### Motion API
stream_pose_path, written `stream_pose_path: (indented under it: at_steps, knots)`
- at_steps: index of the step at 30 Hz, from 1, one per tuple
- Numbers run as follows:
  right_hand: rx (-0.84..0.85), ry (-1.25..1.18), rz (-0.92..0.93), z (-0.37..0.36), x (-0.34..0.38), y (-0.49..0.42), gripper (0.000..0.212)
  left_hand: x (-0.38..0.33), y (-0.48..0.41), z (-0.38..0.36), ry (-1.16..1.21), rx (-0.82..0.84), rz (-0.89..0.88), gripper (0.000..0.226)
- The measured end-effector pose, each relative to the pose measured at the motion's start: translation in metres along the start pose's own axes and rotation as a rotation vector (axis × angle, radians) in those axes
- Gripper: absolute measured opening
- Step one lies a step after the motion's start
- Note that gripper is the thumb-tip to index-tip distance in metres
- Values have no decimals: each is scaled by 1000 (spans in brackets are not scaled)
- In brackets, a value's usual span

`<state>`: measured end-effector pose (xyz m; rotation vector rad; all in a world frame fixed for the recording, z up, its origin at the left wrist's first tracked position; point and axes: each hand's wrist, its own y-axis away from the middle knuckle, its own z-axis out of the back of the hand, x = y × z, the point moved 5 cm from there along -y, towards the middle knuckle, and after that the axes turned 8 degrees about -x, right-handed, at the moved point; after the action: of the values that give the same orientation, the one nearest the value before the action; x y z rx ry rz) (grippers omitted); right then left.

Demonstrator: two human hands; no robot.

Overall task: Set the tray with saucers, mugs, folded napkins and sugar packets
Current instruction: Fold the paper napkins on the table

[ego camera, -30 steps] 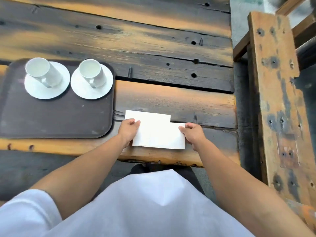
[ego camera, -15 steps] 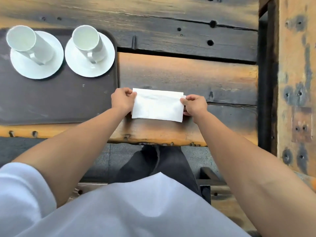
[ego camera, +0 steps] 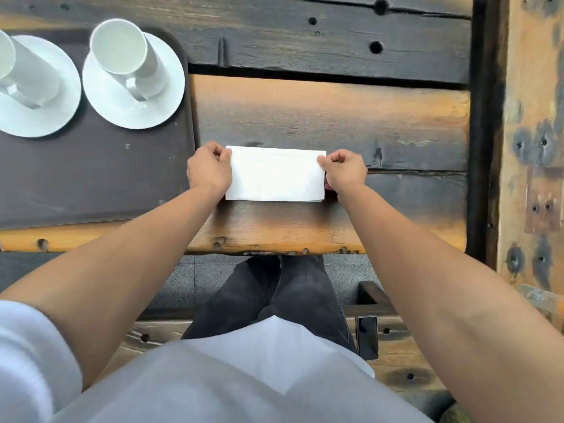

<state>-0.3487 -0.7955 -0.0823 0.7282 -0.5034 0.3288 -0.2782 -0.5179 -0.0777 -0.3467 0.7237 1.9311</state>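
A white paper napkin (ego camera: 276, 174), folded into a long rectangle, lies flat on the wooden table (ego camera: 329, 117) just right of the tray. My left hand (ego camera: 209, 169) pinches its left end and my right hand (ego camera: 343, 169) pinches its right end. The dark brown tray (ego camera: 91, 178) sits at the left. On it stand two white saucers (ego camera: 116, 108) (ego camera: 39, 117), each carrying a white mug (ego camera: 128, 56) (ego camera: 21, 74). The left mug and saucer are cut off by the frame edge. No sugar packets are visible.
A weathered wooden post (ego camera: 534, 148) rises at the right, across a dark gap from the table. The table's front edge runs just below my hands. Below it are my legs, a wooden bench (ego camera: 396, 355) and a dark phone (ego camera: 367, 337) on it.
The napkin's offset upper flap has been folded down, leaving one even, narrower rectangle. Both hands kept hold of its ends. The view has tilted down and closer.
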Motion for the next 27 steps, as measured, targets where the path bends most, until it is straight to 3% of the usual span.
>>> stream_pose_path:
  at_steps: [18, 27]
  knots:
    - [-101, 54, 7, -1, 1, -1, 40, -5, 2, -2, -65, -103, 101, 28]
    - [-92, 173, 30, 9, 13, 6, 38, -18, -5, 6, -133, 16, 155, 44]
